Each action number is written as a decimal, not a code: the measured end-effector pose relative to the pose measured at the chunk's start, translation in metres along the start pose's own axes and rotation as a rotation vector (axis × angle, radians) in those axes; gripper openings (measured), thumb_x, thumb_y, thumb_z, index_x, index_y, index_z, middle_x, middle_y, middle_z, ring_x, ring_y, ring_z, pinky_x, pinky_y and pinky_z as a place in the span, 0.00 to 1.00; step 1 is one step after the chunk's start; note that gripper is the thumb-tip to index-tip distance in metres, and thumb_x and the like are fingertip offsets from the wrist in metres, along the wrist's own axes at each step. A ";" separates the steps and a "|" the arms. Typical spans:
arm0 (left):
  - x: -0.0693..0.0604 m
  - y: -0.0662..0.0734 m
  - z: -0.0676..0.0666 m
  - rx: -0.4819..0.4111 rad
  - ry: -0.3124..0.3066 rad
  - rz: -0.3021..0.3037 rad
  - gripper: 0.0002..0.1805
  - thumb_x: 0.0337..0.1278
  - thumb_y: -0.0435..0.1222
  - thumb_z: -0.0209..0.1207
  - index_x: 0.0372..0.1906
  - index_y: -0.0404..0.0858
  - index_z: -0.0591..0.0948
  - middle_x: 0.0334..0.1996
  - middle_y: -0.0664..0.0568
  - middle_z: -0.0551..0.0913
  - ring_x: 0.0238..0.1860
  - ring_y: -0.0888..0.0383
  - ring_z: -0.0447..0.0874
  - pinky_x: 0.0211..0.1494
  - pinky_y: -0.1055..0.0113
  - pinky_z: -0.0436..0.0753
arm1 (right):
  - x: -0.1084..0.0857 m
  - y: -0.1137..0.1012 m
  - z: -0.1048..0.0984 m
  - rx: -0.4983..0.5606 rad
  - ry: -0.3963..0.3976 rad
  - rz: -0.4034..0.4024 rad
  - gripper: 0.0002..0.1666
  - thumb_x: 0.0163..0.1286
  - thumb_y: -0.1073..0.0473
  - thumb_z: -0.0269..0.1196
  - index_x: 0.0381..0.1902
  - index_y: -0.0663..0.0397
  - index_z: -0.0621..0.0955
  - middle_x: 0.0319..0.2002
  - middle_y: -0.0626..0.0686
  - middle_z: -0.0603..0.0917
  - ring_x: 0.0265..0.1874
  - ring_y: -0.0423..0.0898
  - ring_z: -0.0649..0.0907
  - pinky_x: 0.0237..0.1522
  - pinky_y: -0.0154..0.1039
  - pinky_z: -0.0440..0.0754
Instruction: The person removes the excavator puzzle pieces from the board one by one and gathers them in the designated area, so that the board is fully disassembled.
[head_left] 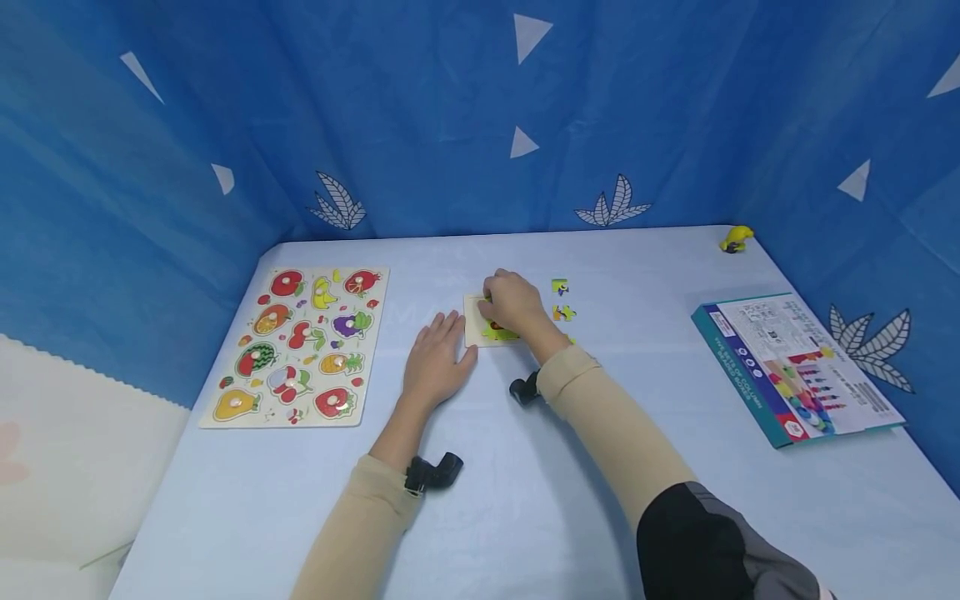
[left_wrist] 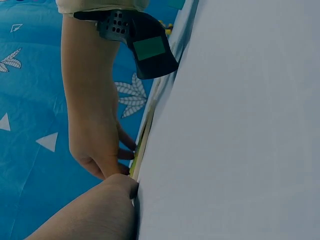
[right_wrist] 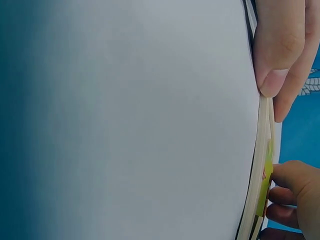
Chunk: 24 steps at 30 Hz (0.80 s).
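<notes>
A small wooden puzzle board (head_left: 472, 332) with a yellow-green picture lies mid-table. My left hand (head_left: 437, 358) rests palm down at its left, fingers straight, the thumb touching the board's near edge; that thumb (right_wrist: 277, 55) also shows in the right wrist view. Over the board, my right hand (head_left: 516, 304) has curled fingers. In the right wrist view its thumb and fingertips hold a yellow-green puzzle piece (right_wrist: 263, 192) at the board's face; the piece's outline is partly hidden. Right of the hand lie loose puzzle pieces, one green and yellow (head_left: 560, 287), another yellow (head_left: 564, 313).
A fruit peg puzzle board (head_left: 351, 414) lies at the left of the table. At the right is a flat teal-edged box (head_left: 798, 367). A small yellow toy (head_left: 737, 239) sits at the far right corner. Blue curtains (head_left: 450, 125) rise behind the table.
</notes>
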<state>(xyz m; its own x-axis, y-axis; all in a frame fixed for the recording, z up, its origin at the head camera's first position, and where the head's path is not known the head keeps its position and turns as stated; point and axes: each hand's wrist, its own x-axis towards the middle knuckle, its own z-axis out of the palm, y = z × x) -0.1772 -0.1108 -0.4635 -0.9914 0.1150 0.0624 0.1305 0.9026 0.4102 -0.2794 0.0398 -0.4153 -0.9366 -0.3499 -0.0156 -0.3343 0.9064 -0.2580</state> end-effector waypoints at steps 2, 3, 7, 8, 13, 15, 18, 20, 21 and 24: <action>0.000 0.000 0.000 -0.001 0.001 0.001 0.36 0.70 0.55 0.47 0.77 0.44 0.61 0.79 0.52 0.57 0.81 0.52 0.47 0.82 0.52 0.50 | 0.000 0.000 0.001 0.005 0.002 0.005 0.14 0.70 0.48 0.63 0.44 0.51 0.83 0.40 0.49 0.79 0.38 0.46 0.78 0.45 0.43 0.82; 0.000 0.000 0.000 -0.002 0.001 0.002 0.36 0.70 0.55 0.47 0.77 0.44 0.61 0.79 0.52 0.57 0.81 0.52 0.47 0.82 0.52 0.50 | 0.000 0.000 0.001 0.008 0.004 0.007 0.14 0.69 0.48 0.63 0.44 0.51 0.83 0.40 0.49 0.80 0.38 0.46 0.78 0.45 0.43 0.82; 0.000 0.000 0.000 -0.005 -0.002 0.000 0.36 0.70 0.55 0.47 0.77 0.44 0.61 0.79 0.52 0.57 0.81 0.52 0.47 0.82 0.52 0.50 | -0.001 0.000 0.002 0.012 0.010 0.016 0.14 0.70 0.48 0.63 0.44 0.51 0.83 0.40 0.49 0.80 0.39 0.46 0.78 0.46 0.43 0.83; 0.000 0.000 0.000 -0.005 -0.003 -0.001 0.36 0.70 0.55 0.47 0.77 0.44 0.61 0.79 0.52 0.57 0.81 0.52 0.47 0.82 0.52 0.50 | -0.002 -0.001 0.002 0.013 0.013 0.019 0.14 0.70 0.48 0.63 0.44 0.51 0.84 0.40 0.50 0.80 0.39 0.46 0.78 0.46 0.43 0.83; 0.000 0.000 0.001 -0.008 0.002 -0.001 0.36 0.70 0.55 0.47 0.77 0.44 0.61 0.78 0.52 0.58 0.81 0.52 0.48 0.82 0.52 0.50 | -0.003 -0.002 0.000 -0.005 0.011 0.029 0.14 0.71 0.49 0.63 0.45 0.52 0.84 0.41 0.50 0.82 0.39 0.46 0.79 0.46 0.42 0.83; -0.001 0.000 0.001 -0.010 0.002 0.001 0.36 0.70 0.55 0.47 0.77 0.43 0.61 0.78 0.51 0.58 0.81 0.52 0.48 0.82 0.52 0.50 | -0.003 -0.002 -0.001 -0.007 -0.001 0.025 0.15 0.71 0.49 0.62 0.46 0.52 0.85 0.41 0.51 0.82 0.39 0.46 0.79 0.47 0.42 0.83; -0.001 0.000 0.001 -0.006 -0.001 0.001 0.36 0.70 0.55 0.47 0.77 0.43 0.61 0.79 0.51 0.58 0.81 0.52 0.47 0.82 0.52 0.50 | -0.003 -0.001 -0.004 0.007 -0.034 0.013 0.16 0.70 0.49 0.63 0.48 0.52 0.85 0.44 0.51 0.83 0.40 0.47 0.80 0.49 0.43 0.83; 0.000 0.000 0.001 -0.001 -0.004 0.000 0.36 0.70 0.55 0.47 0.77 0.43 0.61 0.79 0.51 0.57 0.81 0.52 0.47 0.82 0.52 0.50 | -0.003 0.002 -0.006 0.030 -0.068 0.011 0.18 0.70 0.48 0.64 0.51 0.52 0.84 0.47 0.51 0.83 0.43 0.46 0.80 0.53 0.43 0.82; 0.000 0.000 0.000 0.003 -0.006 0.000 0.36 0.70 0.55 0.47 0.77 0.43 0.60 0.79 0.51 0.57 0.81 0.52 0.47 0.82 0.52 0.49 | -0.003 0.003 -0.007 0.047 -0.088 0.016 0.19 0.69 0.48 0.64 0.52 0.51 0.84 0.49 0.51 0.82 0.45 0.47 0.80 0.56 0.44 0.81; 0.001 0.000 0.000 0.011 -0.007 -0.001 0.36 0.70 0.55 0.47 0.77 0.44 0.60 0.79 0.51 0.57 0.81 0.52 0.47 0.82 0.52 0.49 | -0.001 0.008 -0.010 0.079 -0.138 0.025 0.23 0.68 0.47 0.66 0.57 0.50 0.83 0.55 0.50 0.81 0.51 0.47 0.80 0.63 0.45 0.78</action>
<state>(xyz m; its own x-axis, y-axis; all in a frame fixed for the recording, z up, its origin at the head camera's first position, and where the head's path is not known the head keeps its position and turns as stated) -0.1780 -0.1104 -0.4633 -0.9916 0.1168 0.0553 0.1292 0.9071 0.4007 -0.2820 0.0495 -0.4073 -0.9193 -0.3619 -0.1544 -0.2970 0.8957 -0.3310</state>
